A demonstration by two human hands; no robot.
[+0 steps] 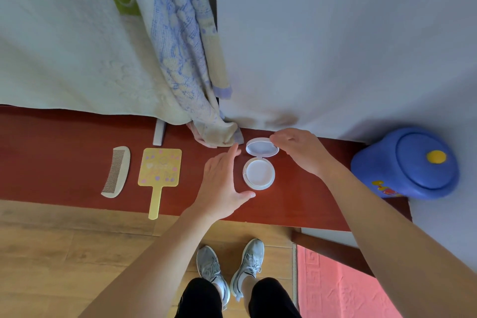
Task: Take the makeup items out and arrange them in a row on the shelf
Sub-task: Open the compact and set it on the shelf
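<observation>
Whether right hand (303, 153) touches compact (259, 173) lid is unclear.

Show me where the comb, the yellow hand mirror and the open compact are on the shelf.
comb (117, 171): head view, on the teeth, halfway along.
yellow hand mirror (160, 166): head view, middle of its square head.
open compact (259, 174): head view, centre of its round base.
</observation>
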